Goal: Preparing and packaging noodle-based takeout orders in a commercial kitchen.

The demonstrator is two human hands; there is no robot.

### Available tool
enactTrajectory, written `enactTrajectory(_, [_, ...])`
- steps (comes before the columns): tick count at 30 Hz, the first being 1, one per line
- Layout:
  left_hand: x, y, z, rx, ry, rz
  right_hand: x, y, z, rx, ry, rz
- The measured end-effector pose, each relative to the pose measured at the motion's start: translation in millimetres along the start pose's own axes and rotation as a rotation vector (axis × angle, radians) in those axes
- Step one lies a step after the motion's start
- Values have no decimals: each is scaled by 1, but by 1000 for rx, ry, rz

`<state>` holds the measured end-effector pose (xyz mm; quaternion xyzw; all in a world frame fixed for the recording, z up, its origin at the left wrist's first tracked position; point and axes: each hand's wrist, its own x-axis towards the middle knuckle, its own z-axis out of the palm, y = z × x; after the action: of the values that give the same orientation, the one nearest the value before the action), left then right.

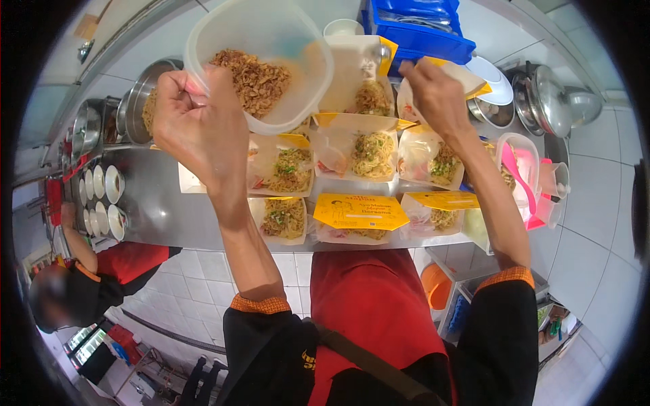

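Note:
My left hand [203, 122] grips the rim of a translucent plastic tub [299, 96] of brown fried flakes [259, 83], held up over the back left of the boxes. At the back right, my right hand [431, 91] is raised with bent fingers, holding a spoon [381, 53] whose blurred bowl hangs over the noodles [371, 99] in an open paper box [345, 66]. Several paper boxes stand in rows below, among them an open one with noodles and green bits [373, 155]. A yellow printed lid [360, 210] partly covers the noodles in a front box.
White bowls [116, 183] stand in rows on the steel table [167, 203] at left. Blue bins [421, 30] are at the back, metal pots and lids [551, 101] at right. A pink spatula [518, 175] rests in a plastic tub. Another person [101, 274] stands at far left.

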<state>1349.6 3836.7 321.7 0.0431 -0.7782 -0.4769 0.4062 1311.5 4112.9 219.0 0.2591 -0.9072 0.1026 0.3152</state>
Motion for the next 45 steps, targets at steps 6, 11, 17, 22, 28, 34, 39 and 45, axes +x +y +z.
enactTrajectory(6, [-32, 64, 44, -25, -104, 46, 70, -22, -63, 132, 87, -202])
enactTrajectory(11, [-63, 92, 95, -140, -212, 73, 49, 1, -49, 629, -359, 219])
enactTrajectory(17, [-75, 78, 105, -182, -166, -117, 30, 38, -124, 1272, -503, 839])
enactTrajectory(22, [-66, 74, 90, -194, -167, -129, -3, 88, -154, 1144, -353, 934])
enactTrajectory(28, [-64, 81, 75, 23, -31, -21, -81, 104, -75, 179, -247, 291])
enactTrajectory(34, [-98, 106, 67, -79, -33, 7, -57, 61, -136, -98, -30, 220])
enactTrajectory(39, [-138, 147, 81, -254, -172, -40, -35, 14, -116, 137, -34, 10])
enactTrajectory(45, [-158, 149, 89, -239, -208, 16, -52, 13, -128, 1052, -460, 557])
